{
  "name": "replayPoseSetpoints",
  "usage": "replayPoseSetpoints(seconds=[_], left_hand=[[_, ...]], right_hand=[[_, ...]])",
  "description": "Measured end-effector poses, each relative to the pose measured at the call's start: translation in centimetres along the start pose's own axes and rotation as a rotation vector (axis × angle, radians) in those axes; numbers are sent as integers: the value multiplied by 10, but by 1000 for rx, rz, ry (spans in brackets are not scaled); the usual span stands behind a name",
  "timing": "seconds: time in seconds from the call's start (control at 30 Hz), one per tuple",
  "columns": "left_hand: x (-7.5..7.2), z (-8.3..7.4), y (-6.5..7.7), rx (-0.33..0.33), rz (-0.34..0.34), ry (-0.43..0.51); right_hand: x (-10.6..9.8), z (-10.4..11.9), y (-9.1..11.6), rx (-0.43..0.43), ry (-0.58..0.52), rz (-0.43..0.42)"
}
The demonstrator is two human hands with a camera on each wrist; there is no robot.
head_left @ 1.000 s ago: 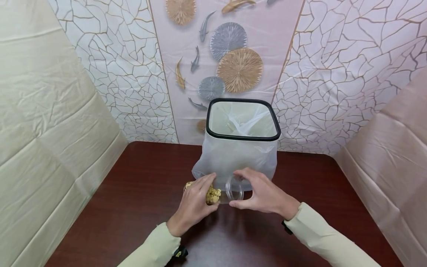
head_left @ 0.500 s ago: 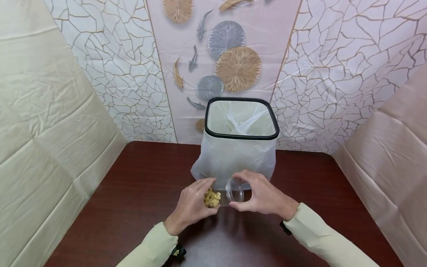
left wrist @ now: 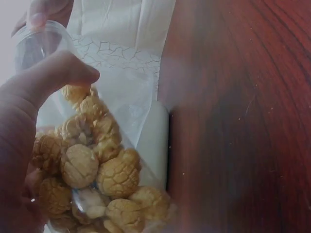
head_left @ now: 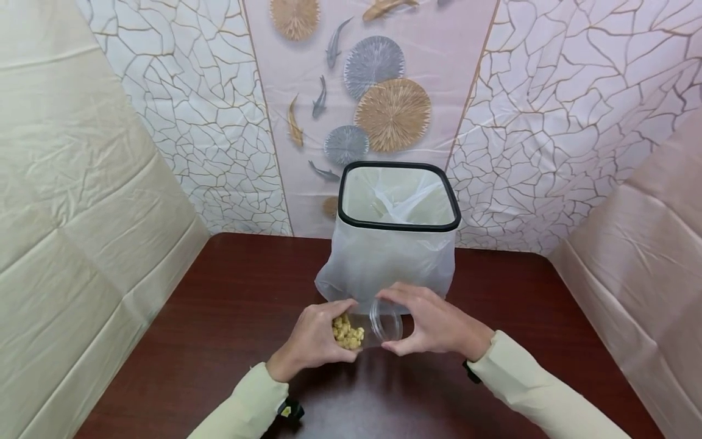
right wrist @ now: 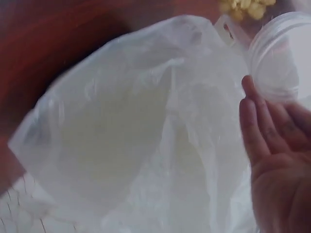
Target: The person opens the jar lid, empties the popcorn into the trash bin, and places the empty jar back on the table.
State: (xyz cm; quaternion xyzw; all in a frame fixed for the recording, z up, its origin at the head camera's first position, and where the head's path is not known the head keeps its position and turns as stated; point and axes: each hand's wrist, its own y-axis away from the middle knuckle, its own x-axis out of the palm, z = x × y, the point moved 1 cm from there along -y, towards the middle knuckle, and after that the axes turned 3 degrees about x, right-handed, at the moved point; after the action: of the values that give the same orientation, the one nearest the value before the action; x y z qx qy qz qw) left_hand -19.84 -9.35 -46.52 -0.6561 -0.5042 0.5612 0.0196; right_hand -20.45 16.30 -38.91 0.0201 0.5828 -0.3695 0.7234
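A clear plastic jar of caramel popcorn lies sideways between my hands. My left hand grips the popcorn-filled end, its thumb along the wall in the left wrist view. At the opposite end, my right hand holds a clear round piece with a ridged rim, fingers on the far side and thumb on the near side. The popcorn sits toward the left, and the stretch near the right hand is see-through. Part of the jar is hidden behind my left hand.
Just behind the hands stands a pale bin with a black rim and a translucent bag draped over its outside. It stands on the dark red-brown table. A patterned cloth hangs behind, with cream panels at both sides.
My left hand has turned and dropped slightly on the jar, and the popcorn inside has shifted. My right fingers and thumb have moved a little around the ridged rim.
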Motion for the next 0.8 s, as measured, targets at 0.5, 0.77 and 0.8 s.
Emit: replayPoseSetpoints(seconds=[0.5, 0.77, 0.8], left_hand=[[1, 0, 1, -66, 13, 46], [0, 0, 2, -45, -15, -35], [0, -1, 2, -42, -18, -39]], right_hand=[[-17, 1, 10, 163, 3, 30], [-9, -2, 13, 269, -103, -45], [-7, -2, 14, 280, -110, -46]])
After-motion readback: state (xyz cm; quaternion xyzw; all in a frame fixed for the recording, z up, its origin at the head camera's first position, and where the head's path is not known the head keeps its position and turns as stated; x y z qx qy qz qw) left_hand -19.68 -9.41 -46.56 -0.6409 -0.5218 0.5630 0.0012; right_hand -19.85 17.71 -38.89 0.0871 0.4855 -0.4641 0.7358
